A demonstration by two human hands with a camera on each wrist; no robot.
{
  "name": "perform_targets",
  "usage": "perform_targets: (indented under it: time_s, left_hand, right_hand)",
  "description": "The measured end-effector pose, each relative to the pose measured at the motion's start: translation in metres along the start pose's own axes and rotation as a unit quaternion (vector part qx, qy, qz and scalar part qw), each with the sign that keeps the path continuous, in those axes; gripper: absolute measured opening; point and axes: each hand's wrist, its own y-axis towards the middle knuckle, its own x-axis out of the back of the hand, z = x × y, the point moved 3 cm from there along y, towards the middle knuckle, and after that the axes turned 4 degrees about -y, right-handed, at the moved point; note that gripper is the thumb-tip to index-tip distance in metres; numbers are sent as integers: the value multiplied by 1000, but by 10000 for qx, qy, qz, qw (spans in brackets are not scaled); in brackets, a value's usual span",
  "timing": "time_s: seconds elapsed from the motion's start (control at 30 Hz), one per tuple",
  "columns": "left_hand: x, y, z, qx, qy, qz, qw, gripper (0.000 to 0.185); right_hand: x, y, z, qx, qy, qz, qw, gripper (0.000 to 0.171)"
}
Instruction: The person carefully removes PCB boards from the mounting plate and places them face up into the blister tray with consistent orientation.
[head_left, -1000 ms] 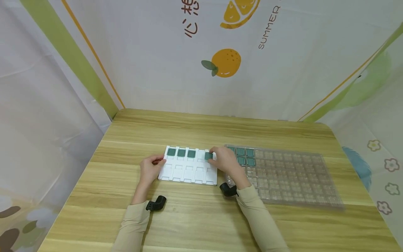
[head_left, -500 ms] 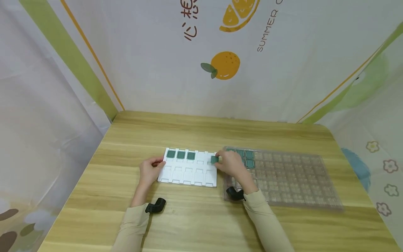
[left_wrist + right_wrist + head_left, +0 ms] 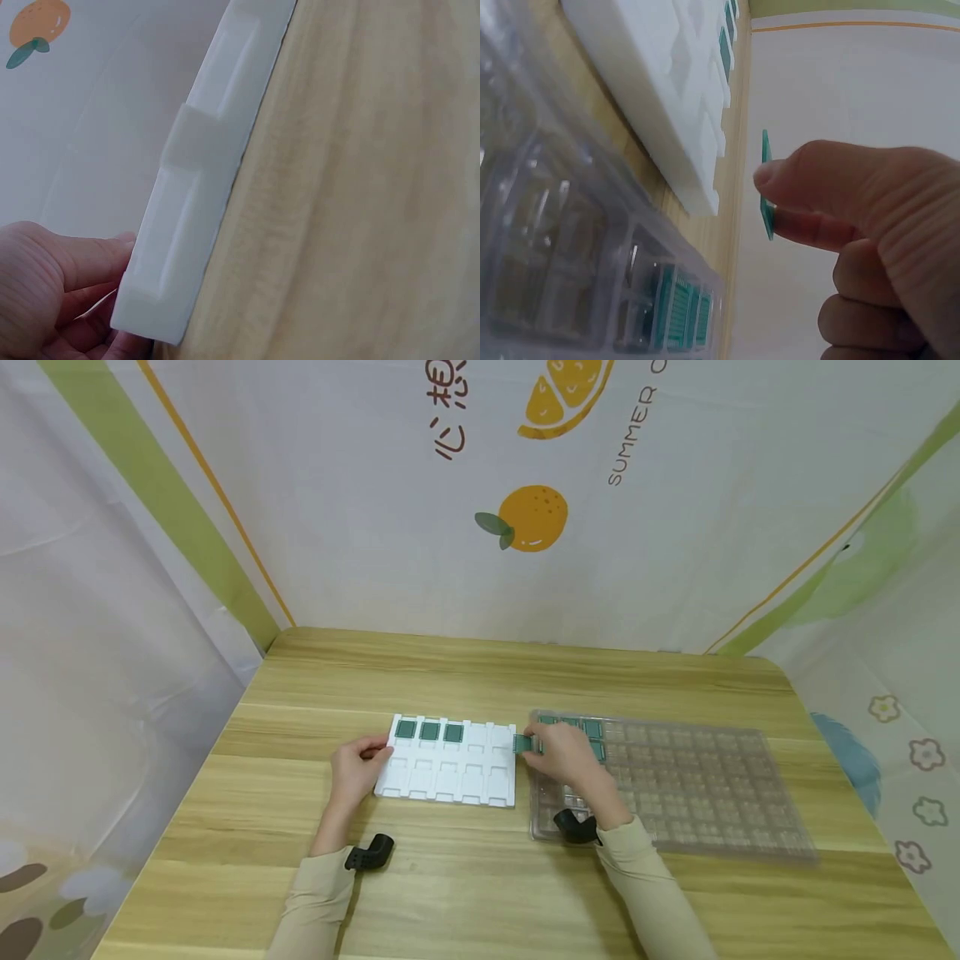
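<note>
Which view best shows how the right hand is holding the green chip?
The right wrist view: the green chip appears edge-on, pinched between thumb and forefinger of the right hand, clear of the white tray. The head view shows it only as a small patch; the left wrist view misses it.

A wooden table (image 3: pixel 480 677) is enclosed at its far and side edges by white fruit-print curtains (image 3: pixel 525 518).

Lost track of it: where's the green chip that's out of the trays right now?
Head view: green chip pinched in the right hand, in the gap between white tray and clear tray.
</note>
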Motion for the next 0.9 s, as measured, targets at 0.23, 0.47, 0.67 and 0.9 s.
perform_targets:
  time_s: [0.23,0.47,0.67,0.9]
  left_hand:
    - [0,0,-1,44,44,6,10000,15]
    - [0,-1,-3,63,28,29,10000,15]
    - [0,0,-2,111,32,64,9999,16]
    - [0,0,-2,117,48,69,9999,15]
  right_hand:
    - [2,-5,-5,1,-124,5,9999,28]
    - [6,-9,-7,41,-91,-162,9998,29]
    - [9,-16,-9,12,23,-174,9998,27]
    - [9,-22,-12,-21,39,-211,9998,27]
